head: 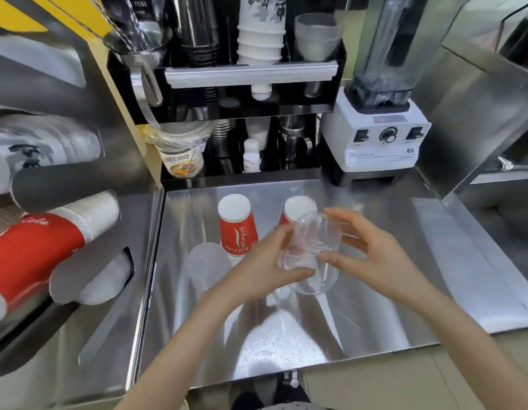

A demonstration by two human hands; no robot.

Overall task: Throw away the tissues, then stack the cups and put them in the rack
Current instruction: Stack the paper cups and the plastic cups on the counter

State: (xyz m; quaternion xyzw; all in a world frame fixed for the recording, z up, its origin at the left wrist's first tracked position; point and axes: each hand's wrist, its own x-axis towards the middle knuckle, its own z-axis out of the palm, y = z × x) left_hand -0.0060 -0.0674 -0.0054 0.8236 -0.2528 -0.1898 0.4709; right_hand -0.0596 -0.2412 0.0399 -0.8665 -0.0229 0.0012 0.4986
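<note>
Above the middle of the steel counter (375,291) both hands hold clear plastic cups (311,255), tilted with the open rim toward me. My left hand (262,261) grips them from the left. My right hand (372,247) holds the right side with fingers spread around the top. Two red paper cups stand upside down behind them: one (237,226) in full view, the other (298,207) partly hidden by the clear cups. A frosted cup (208,261) stands upside down at the left. No tissues are in sight.
A cup rack (88,276) at the left holds lying stacks of red cups (35,255) and white cups. A black shelf (250,75) with cups and steel jugs stands behind the counter. A blender (378,134) is at the back right.
</note>
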